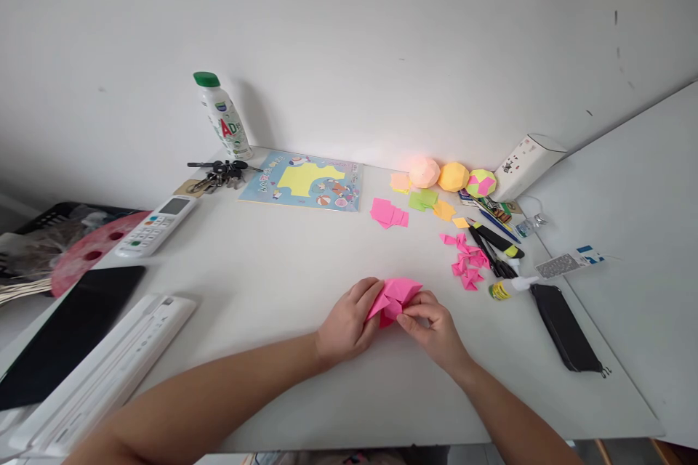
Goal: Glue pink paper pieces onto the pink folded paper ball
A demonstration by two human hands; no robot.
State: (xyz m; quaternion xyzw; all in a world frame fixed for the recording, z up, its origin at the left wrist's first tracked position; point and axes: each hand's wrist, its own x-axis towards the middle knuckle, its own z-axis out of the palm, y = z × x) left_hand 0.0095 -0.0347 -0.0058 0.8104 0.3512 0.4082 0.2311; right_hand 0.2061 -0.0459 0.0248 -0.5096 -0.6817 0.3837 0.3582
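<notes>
Head view: left hand [349, 321] curled round folded pink paper [402, 292], right hand [439, 331] apparently pinched onto it.

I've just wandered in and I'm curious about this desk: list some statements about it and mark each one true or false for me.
1. The left hand and right hand both touch the folded pink paper. True.
2. The green-capped bottle lies on its side. False: it stands upright.
3. Three paper balls sit in a row near the wall. True.
4. The black pouch is left of the hands. False: it lies to their right.
5. The white remote control is in the left hand. False: it lies on the table.
</notes>
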